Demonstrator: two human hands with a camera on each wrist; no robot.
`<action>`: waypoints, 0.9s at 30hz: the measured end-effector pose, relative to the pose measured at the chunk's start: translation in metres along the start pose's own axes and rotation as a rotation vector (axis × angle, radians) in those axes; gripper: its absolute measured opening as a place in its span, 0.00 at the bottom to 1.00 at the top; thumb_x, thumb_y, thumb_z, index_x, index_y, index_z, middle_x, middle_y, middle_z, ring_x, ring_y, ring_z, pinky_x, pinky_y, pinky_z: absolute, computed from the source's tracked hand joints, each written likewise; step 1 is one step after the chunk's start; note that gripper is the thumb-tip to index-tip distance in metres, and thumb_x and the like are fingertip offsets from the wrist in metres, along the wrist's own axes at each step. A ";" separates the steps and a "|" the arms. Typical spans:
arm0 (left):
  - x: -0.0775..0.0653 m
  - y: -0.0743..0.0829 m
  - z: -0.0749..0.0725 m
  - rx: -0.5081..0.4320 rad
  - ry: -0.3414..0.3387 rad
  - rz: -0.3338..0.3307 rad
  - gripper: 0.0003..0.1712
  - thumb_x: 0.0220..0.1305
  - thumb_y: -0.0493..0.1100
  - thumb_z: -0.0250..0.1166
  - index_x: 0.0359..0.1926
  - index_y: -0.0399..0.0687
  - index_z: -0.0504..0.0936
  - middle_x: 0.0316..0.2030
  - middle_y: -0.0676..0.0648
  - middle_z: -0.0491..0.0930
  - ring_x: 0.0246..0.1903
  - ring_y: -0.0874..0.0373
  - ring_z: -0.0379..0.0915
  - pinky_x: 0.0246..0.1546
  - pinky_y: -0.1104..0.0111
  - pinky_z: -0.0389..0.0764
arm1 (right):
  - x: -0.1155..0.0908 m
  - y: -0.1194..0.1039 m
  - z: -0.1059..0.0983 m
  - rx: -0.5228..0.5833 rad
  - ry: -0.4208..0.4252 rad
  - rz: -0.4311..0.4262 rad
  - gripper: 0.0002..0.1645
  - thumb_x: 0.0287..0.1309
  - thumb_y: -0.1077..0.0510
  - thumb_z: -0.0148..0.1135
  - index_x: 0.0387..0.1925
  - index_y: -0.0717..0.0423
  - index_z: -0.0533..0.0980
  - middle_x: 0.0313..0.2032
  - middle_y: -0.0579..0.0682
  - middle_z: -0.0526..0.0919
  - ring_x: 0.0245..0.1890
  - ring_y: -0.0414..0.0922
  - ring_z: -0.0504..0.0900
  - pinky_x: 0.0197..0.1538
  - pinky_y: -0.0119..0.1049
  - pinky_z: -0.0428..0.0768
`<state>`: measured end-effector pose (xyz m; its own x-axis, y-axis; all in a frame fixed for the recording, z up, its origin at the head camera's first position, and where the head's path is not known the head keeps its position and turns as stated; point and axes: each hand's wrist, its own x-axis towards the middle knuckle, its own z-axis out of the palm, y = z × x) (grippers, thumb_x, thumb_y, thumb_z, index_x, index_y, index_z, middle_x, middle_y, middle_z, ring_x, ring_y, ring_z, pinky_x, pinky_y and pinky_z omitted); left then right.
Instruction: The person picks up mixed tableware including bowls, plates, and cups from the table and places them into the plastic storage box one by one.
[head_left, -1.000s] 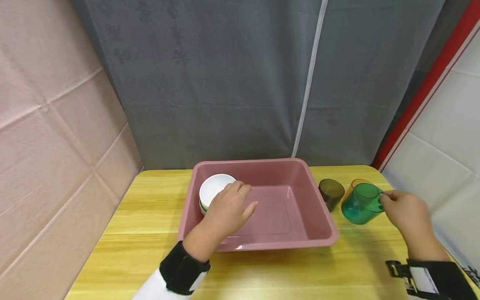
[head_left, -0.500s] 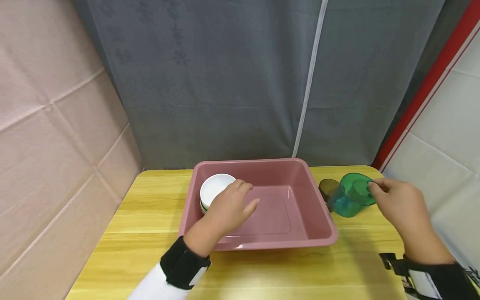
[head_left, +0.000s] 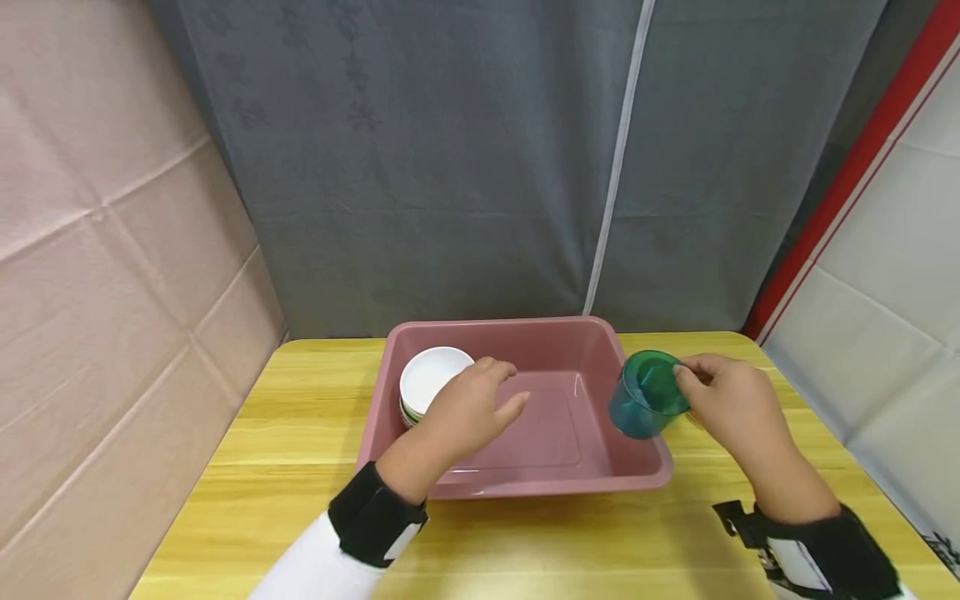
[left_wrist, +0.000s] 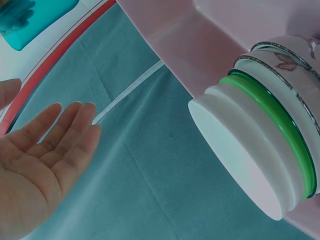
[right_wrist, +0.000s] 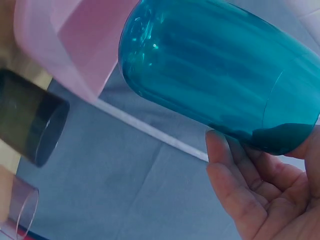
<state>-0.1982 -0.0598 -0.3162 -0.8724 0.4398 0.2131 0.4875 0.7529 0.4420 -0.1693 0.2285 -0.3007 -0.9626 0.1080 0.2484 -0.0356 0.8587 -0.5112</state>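
My right hand (head_left: 735, 408) pinches a translucent green-blue cup (head_left: 641, 404) at its rim, thumb on one side and fingers on the other. The cup tilts and overlaps the right wall of a pink basin (head_left: 517, 487) in the head view. My left hand (head_left: 468, 412) hovers over the basin with relaxed fingers, holding nothing. Beside it, a stack of bowls (head_left: 433, 379) stands in the basin's left part. The left wrist view shows a white bowl (left_wrist: 235, 160) on top, a green-rimmed bowl (left_wrist: 272, 117) below it and patterned bowls (left_wrist: 295, 62) at the bottom.
In the right wrist view, a dark brown cup (right_wrist: 32, 117) and a pale clear cup (right_wrist: 22, 207) stand right of the basin. The yellow wood-grain table (head_left: 300, 467) ends at a grey curtain (head_left: 420, 167). Fabric walls flank both sides.
My right hand has carried the green-blue cup leftward, from beside the other cups to the basin's right wall. My left hand has barely moved, shifting slightly right.
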 end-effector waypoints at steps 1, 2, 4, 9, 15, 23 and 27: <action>0.001 0.000 0.000 -0.008 0.002 -0.002 0.23 0.66 0.51 0.61 0.54 0.38 0.78 0.50 0.42 0.79 0.51 0.49 0.75 0.55 0.58 0.74 | 0.000 -0.002 0.002 0.002 -0.002 -0.002 0.18 0.64 0.58 0.57 0.45 0.72 0.79 0.36 0.66 0.84 0.26 0.49 0.81 0.28 0.43 0.80; 0.001 0.001 0.000 -0.019 0.003 -0.007 0.23 0.66 0.51 0.61 0.54 0.38 0.78 0.50 0.42 0.79 0.51 0.50 0.75 0.55 0.58 0.74 | -0.001 -0.004 0.004 -0.001 0.004 -0.013 0.18 0.63 0.58 0.58 0.44 0.72 0.79 0.36 0.66 0.84 0.27 0.50 0.81 0.29 0.45 0.81; 0.003 0.002 0.001 -0.047 0.000 -0.023 0.23 0.66 0.51 0.61 0.53 0.39 0.78 0.49 0.43 0.79 0.50 0.50 0.76 0.54 0.58 0.75 | -0.001 -0.006 0.007 -0.014 0.027 -0.041 0.17 0.62 0.59 0.59 0.42 0.72 0.80 0.36 0.66 0.84 0.30 0.54 0.80 0.34 0.48 0.80; 0.007 0.005 0.004 -0.174 -0.014 -0.067 0.20 0.66 0.49 0.61 0.51 0.39 0.79 0.46 0.43 0.80 0.45 0.52 0.77 0.49 0.60 0.78 | -0.002 -0.015 0.016 0.012 0.023 -0.050 0.16 0.62 0.60 0.59 0.42 0.71 0.81 0.34 0.64 0.85 0.26 0.51 0.80 0.31 0.42 0.79; 0.013 0.012 0.009 -0.326 -0.042 -0.115 0.17 0.67 0.49 0.60 0.48 0.41 0.80 0.40 0.47 0.81 0.42 0.54 0.77 0.46 0.62 0.78 | -0.007 -0.023 0.027 0.011 -0.008 -0.058 0.15 0.61 0.60 0.60 0.43 0.67 0.81 0.35 0.62 0.85 0.27 0.49 0.79 0.31 0.45 0.79; 0.022 0.021 0.020 -0.354 -0.121 -0.165 0.19 0.66 0.52 0.61 0.48 0.43 0.80 0.39 0.49 0.81 0.41 0.55 0.76 0.43 0.63 0.79 | -0.012 -0.032 0.042 0.013 -0.018 -0.072 0.14 0.59 0.59 0.63 0.43 0.66 0.83 0.35 0.60 0.86 0.27 0.48 0.81 0.28 0.41 0.79; 0.025 0.023 0.024 -0.356 -0.150 -0.179 0.21 0.65 0.52 0.61 0.50 0.41 0.80 0.39 0.48 0.81 0.40 0.55 0.76 0.41 0.63 0.79 | -0.013 -0.035 0.048 0.028 -0.011 -0.096 0.12 0.59 0.60 0.63 0.41 0.65 0.83 0.35 0.60 0.86 0.28 0.49 0.83 0.31 0.44 0.82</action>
<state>-0.2078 -0.0205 -0.3215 -0.9148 0.4037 -0.0119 0.2638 0.6197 0.7391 -0.1684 0.1732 -0.3251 -0.9572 0.0204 0.2886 -0.1350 0.8508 -0.5079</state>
